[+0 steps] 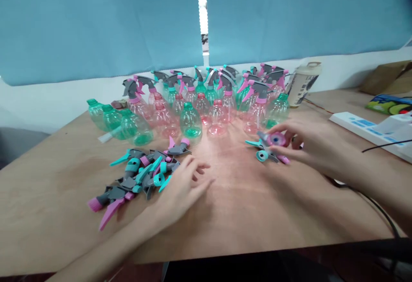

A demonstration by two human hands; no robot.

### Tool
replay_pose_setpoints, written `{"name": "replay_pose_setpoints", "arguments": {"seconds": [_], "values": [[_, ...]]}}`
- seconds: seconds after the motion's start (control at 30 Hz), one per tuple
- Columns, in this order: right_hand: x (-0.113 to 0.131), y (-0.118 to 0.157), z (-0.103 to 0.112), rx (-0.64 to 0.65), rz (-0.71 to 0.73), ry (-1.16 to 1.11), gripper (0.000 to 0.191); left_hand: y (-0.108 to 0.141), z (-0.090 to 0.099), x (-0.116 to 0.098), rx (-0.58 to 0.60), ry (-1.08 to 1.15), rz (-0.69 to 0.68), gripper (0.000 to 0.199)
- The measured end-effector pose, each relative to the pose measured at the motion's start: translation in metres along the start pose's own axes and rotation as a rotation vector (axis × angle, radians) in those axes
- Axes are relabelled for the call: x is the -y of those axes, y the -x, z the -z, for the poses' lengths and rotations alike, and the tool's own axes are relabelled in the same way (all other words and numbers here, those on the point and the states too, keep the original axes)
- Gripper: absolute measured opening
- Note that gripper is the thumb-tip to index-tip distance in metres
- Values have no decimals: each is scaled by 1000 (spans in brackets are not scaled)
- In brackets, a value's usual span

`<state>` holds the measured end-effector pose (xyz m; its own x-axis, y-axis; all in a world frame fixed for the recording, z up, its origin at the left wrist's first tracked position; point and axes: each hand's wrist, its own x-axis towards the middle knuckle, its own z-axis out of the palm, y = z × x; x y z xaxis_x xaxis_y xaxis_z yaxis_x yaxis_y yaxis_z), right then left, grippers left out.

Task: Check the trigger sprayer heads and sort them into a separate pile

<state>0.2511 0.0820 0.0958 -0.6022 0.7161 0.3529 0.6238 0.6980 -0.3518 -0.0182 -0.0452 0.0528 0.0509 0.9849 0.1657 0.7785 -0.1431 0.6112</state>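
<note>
My right hand [299, 140] pinches a pink and grey spray head [277, 139], its round collar facing me. Just under it, teal, grey and pink spray heads [262, 156] lie on the table. My left hand [186, 179] hovers empty with loosely curled, parted fingers, beside a pile of loose spray heads [128, 183] in grey, teal and pink. Behind both hands stand clear green bottles [191, 121] and clear pink bottles [217, 121] with open necks. Further back, several bottles carry fitted spray heads [259, 89].
A white power strip [360, 125] with cables lies at the right, near a colourful packet [391, 104] and a cardboard box [386, 78]. A lidded cup [304, 84] stands behind the bottles at right. A blue curtain [96, 24] hangs behind the wooden table [48, 213].
</note>
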Motion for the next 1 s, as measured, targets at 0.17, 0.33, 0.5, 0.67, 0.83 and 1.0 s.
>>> {"name": "replay_pose_setpoints", "arguments": {"seconds": [0.17, 0.33, 0.5, 0.67, 0.83, 1.0], "values": [[-31, -10, -19, 31, 5, 144, 17, -27, 38, 33, -119, -491, 104, 29], [-27, -15, -36, 243, -52, 56, 23, -59, 41, 49, -141, -756, 249, 43], [-22, -26, -32, 264, -108, 88, 33, -78, 30, 52, -151, -795, 265, 43], [-3, -30, -39, 265, -72, 86, 37, -66, 21, 35, -139, -727, 198, 29], [45, -33, -41, 337, 146, -274, 24, -29, 8, 8, -259, -343, -39, 17], [81, -46, -36, 264, 302, -437, 12, -5, -1, 3, -334, -161, -177, 15]]}}
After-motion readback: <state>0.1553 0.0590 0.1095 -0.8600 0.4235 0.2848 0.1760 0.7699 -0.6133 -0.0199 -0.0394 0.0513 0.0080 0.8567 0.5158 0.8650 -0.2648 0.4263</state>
